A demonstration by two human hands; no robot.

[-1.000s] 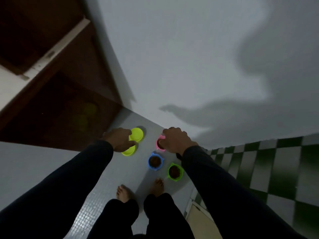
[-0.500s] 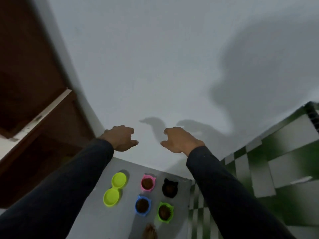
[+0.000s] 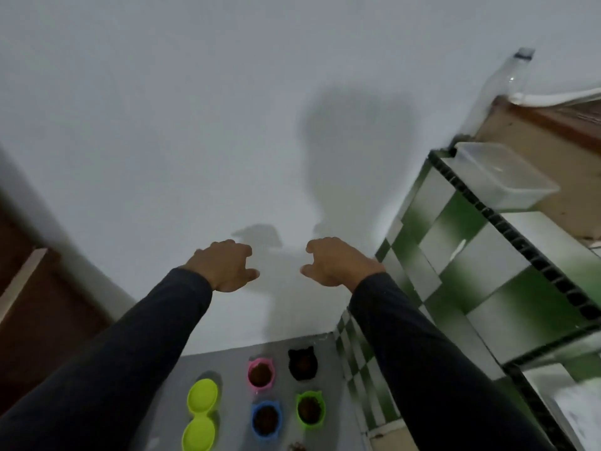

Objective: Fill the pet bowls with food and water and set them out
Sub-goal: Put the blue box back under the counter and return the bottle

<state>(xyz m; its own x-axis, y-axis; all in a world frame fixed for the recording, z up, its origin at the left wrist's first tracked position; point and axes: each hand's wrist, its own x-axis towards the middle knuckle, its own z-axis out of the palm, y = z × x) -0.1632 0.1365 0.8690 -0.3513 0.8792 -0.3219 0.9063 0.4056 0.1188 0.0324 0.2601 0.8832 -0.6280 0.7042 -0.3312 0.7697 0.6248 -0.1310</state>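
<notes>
Left hand [image 3: 224, 266]: I see it raised toward 12 o'clock before the white wall [image 3: 195, 125], fingers loosely curled, holding nothing.
Right hand [image 3: 335, 265]: level with the left, just as loosely curled, nothing in it.
Bowls: on the grey floor [image 3: 227, 362] at 6 o'clock, below my hands. Yellow-green double bowl [image 3: 200, 415] at 7 o'clock; pink bowl [image 3: 260, 374], black bowl [image 3: 303, 364], blue bowl [image 3: 266, 418] and green bowl [image 3: 310, 409] hold brown food.
Counter: green checked tiles [image 3: 471, 288] at 3 o'clock, clear tub [image 3: 500, 177] and bottle [image 3: 507, 83] at 2 o'clock.
</notes>
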